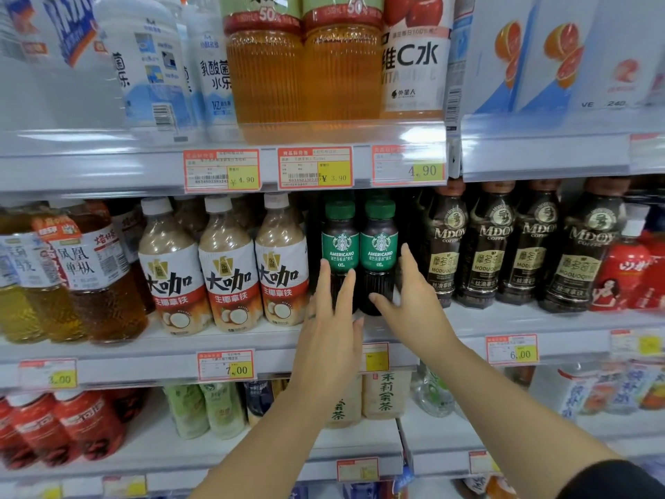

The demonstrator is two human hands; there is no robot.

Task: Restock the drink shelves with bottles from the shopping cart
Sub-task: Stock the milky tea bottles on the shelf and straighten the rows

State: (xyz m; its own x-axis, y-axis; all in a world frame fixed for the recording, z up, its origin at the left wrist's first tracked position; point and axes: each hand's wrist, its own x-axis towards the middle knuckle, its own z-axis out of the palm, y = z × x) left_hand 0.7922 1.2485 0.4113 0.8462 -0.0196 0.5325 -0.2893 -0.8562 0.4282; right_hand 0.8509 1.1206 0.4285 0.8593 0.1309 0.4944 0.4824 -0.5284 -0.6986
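Note:
Two dark Americano coffee bottles with green caps and green labels stand side by side on the middle shelf point(424, 331): the left bottle point(339, 243) and the right bottle point(378, 244). My left hand point(333, 329) reaches up with straight fingers laid against the front of the left bottle's lower part. My right hand point(414, 300) has its fingers straight along the right side of the right bottle, thumb across its base. Neither hand grips a bottle. The shopping cart is out of view.
Left of the Americano bottles stand three coconut latte bottles point(230, 268). To their right is a row of dark MDOY coffee bottles point(493, 246). Tea and water bottles fill the shelf above point(302, 66). More drinks sit on the lower shelf point(381, 394). Price tags line the shelf edges.

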